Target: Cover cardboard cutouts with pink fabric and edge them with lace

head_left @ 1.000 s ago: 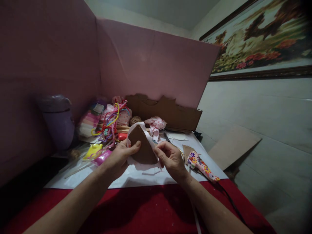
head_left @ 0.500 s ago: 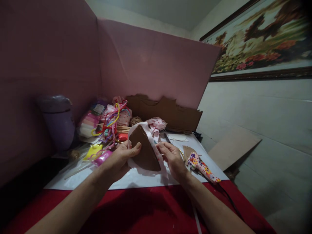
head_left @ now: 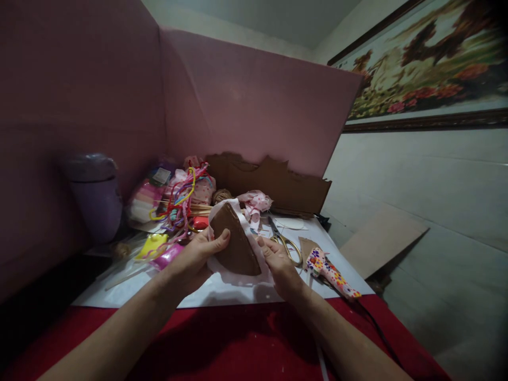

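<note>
Left hand (head_left: 200, 258): was closed on cardboard piece (head_left: 237, 246). Right hand (head_left: 281, 265): apparently pinched pale fabric (head_left: 245, 222) bordering it. Scissors (head_left: 280, 236): lay just beyond right grip.

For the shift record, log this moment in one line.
left hand: holds cardboard | right hand: pinches fabric edging it | scissors: near right hand

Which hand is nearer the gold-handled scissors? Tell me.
Right. The right hand is just on the near side of the gold-handled scissors; the left hand is farther off, to their left, holding the brown cardboard piece.
</note>
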`<state>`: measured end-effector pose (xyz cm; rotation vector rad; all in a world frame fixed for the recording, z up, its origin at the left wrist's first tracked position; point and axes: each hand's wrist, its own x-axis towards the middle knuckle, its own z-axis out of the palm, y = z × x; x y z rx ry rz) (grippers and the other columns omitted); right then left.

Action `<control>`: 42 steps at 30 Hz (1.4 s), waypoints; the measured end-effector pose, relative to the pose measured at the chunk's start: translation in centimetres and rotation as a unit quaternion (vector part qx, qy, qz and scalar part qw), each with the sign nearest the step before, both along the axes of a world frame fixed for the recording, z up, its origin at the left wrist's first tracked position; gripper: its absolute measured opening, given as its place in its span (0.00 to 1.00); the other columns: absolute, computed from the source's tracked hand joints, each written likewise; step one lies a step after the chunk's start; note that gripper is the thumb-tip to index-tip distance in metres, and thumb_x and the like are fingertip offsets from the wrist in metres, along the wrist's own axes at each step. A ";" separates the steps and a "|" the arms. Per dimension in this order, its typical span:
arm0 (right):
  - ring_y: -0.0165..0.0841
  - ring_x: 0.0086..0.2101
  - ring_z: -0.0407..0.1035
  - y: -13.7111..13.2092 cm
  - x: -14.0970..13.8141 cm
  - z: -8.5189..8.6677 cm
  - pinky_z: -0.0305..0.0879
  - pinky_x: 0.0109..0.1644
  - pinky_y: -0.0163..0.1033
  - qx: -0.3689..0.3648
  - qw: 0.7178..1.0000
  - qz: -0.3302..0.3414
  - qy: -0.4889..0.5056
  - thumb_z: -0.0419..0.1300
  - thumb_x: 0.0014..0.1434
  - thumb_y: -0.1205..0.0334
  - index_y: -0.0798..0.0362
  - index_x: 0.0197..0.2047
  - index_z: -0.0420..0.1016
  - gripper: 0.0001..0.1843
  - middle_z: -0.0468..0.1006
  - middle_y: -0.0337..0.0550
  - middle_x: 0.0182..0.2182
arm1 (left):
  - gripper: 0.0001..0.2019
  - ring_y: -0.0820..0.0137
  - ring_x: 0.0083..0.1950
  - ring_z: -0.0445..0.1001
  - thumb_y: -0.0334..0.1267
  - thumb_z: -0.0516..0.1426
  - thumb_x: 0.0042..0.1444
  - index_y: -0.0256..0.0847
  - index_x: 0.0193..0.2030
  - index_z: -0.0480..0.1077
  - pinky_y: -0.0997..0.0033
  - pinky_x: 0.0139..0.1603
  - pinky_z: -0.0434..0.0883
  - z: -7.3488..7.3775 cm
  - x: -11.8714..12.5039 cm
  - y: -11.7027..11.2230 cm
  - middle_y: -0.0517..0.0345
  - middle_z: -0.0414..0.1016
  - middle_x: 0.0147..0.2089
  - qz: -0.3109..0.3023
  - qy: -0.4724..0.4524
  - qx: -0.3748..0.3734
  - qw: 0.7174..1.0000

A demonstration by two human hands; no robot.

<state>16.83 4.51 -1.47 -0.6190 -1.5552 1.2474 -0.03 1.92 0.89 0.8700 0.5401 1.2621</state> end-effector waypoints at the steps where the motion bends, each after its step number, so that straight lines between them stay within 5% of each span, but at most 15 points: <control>1: 0.35 0.33 0.69 0.0 -0.1 0.0 0.64 0.38 0.40 -0.021 0.999 0.020 0.015 0.56 0.56 0.44 0.51 0.35 0.77 0.19 0.76 0.42 0.30 | 0.14 0.64 0.40 0.76 0.32 0.61 0.50 0.37 0.46 0.71 0.67 0.43 0.72 0.0 0.0 0.0 0.50 0.79 0.39 0.000 0.000 -0.001 1.000; 7: 0.35 0.32 0.70 -0.2 -0.3 0.1 0.66 0.39 0.41 -0.096 0.993 0.063 0.028 0.58 0.54 0.44 0.52 0.38 0.77 0.20 0.76 0.42 0.29 | 0.14 0.64 0.39 0.77 0.32 0.61 0.50 0.37 0.45 0.72 0.67 0.41 0.73 0.0 0.0 0.0 0.50 0.79 0.39 -0.005 -0.001 -0.003 1.000; 15: 0.30 0.26 0.62 -0.4 0.1 0.5 0.61 0.31 0.35 -0.008 0.998 0.033 -0.057 0.54 0.55 0.39 0.53 0.30 0.73 0.24 0.67 0.38 0.22 | 0.13 0.66 0.35 0.77 0.33 0.62 0.50 0.36 0.43 0.73 0.69 0.40 0.72 0.0 0.0 -0.1 0.50 0.79 0.37 -0.012 -0.002 0.012 1.000; 25: 0.29 0.23 0.50 0.0 0.2 -1.2 0.47 0.24 0.35 0.104 0.976 -0.050 -0.187 0.43 0.60 0.39 0.51 0.19 0.57 0.28 0.55 0.37 0.19 | 0.16 0.67 0.35 0.77 0.33 0.62 0.49 0.37 0.47 0.71 0.69 0.39 0.72 -0.2 0.3 0.0 0.52 0.79 0.36 0.020 0.003 -0.007 1.000; 35: 0.29 0.20 0.52 -0.4 0.0 -0.9 0.46 0.26 0.38 0.244 0.922 -0.152 -0.258 0.42 0.65 0.49 0.51 0.18 0.61 0.27 0.60 0.38 0.17 | 0.13 0.66 0.34 0.76 0.34 0.63 0.47 0.36 0.41 0.71 0.69 0.38 0.72 -1.0 1.1 0.0 0.53 0.78 0.35 0.049 -0.026 -0.018 0.998; 42: 0.30 0.21 0.57 -0.6 -0.1 -1.0 0.47 0.28 0.38 0.242 0.915 -0.192 -0.259 0.46 0.64 0.49 0.51 0.21 0.67 0.25 0.65 0.41 0.19 | 0.10 0.65 0.34 0.76 0.34 0.62 0.49 0.34 0.39 0.71 0.68 0.36 0.72 -1.2 1.5 0.1 0.50 0.78 0.36 0.059 -0.027 -0.031 0.997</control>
